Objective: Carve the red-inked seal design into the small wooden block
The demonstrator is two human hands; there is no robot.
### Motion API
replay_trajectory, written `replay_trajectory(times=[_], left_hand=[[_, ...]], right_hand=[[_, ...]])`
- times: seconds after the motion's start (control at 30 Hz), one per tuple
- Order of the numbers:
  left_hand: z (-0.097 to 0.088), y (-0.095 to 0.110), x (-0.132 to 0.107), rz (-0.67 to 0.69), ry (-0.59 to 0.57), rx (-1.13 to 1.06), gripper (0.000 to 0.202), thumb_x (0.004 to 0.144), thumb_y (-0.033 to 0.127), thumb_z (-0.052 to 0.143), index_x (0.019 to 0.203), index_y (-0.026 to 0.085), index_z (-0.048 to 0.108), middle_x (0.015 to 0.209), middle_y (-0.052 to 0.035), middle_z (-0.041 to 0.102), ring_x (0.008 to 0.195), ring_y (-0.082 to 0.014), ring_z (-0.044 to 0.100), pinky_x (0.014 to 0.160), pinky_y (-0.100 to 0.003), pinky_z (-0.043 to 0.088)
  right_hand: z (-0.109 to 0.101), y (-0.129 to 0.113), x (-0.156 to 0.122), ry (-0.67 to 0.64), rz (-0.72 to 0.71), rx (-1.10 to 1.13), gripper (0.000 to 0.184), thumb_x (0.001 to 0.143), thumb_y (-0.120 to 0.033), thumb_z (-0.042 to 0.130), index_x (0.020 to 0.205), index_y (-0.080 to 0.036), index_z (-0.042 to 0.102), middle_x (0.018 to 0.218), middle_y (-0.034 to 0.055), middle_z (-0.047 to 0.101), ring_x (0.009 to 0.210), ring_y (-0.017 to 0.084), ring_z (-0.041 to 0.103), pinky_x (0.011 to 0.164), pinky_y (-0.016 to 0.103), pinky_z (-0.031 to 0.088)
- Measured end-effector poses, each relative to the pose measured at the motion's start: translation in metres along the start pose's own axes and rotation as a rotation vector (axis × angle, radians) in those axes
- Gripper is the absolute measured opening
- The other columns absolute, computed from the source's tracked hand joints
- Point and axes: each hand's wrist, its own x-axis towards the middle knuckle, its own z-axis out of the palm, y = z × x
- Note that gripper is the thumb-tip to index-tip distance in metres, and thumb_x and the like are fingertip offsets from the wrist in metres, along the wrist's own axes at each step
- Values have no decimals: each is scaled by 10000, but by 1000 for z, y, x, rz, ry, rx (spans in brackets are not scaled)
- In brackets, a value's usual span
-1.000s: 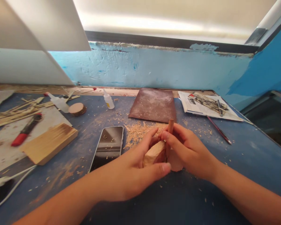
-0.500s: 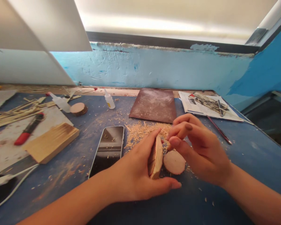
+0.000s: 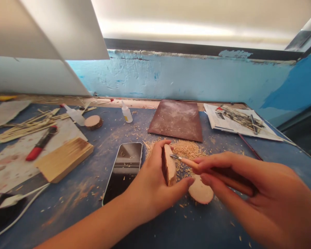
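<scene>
My left hand (image 3: 155, 183) is closed around a pale piece of wood (image 3: 170, 166), held on edge with a darker, bark-like side toward the palm. In my right hand (image 3: 254, 186) is a wood carving tool (image 3: 188, 162) with a wooden handle and a thin metal tip. That tip meets the upper part of the wood's pale face. Below the tool, a round wood slice (image 3: 202, 191) lies on the table, close to both thumbs. Curly wood shavings (image 3: 188, 150) are heaped behind my left hand.
A phone (image 3: 124, 169) lies left of my left hand. Farther left are a wooden block (image 3: 64, 159), a red-and-black marker (image 3: 42, 143) and thin sticks (image 3: 28, 128). Toward the back stand a small glue bottle (image 3: 127, 113), a brown sandpaper sheet (image 3: 176, 120) and paper with debris (image 3: 215, 121).
My right hand was raised with bent fingers; now it is lower and farther right, with the carving tool's tip against the wood. My left hand has turned the wood slightly.
</scene>
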Motion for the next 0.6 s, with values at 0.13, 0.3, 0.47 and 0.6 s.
replay_trajectory(times=[0.13, 0.3, 0.47, 0.6], left_hand=[[4, -1, -2, 3, 51, 49, 815, 813, 428, 802, 1427, 226, 305, 1343, -147, 557, 1204, -324, 601, 1052, -533, 486], [8, -6, -4, -31, 44, 60, 965, 745, 429, 847, 1486, 227, 262, 1420, -174, 508, 1289, -362, 538, 1091, -564, 449], [8, -5, -6, -57, 22, 58, 860, 732, 402, 838, 1386, 226, 308, 1320, -134, 528, 1206, -322, 556, 1047, -533, 472], [11, -3, -6, -63, 72, 85, 744, 738, 342, 795, 1297, 235, 317, 1223, -102, 540, 1070, -281, 576, 945, -508, 504]], right_hand=[[3, 0, -2, -154, 21, -132, 331, 967, -179, 568, 1235, -278, 733, 1088, -9, 833, 885, 170, 822, 720, 178, 668], [2, 3, -9, -245, -110, -249, 483, 964, -141, 462, 1407, -184, 649, 1158, 92, 810, 883, 225, 824, 692, 265, 694], [11, 11, -22, -203, -140, -231, 461, 976, -140, 476, 1392, -239, 647, 1067, 62, 821, 784, 199, 817, 616, 239, 673], [18, 12, -34, -170, -166, -183, 482, 978, -118, 434, 1401, -207, 647, 923, 57, 815, 659, 156, 785, 567, 182, 633]])
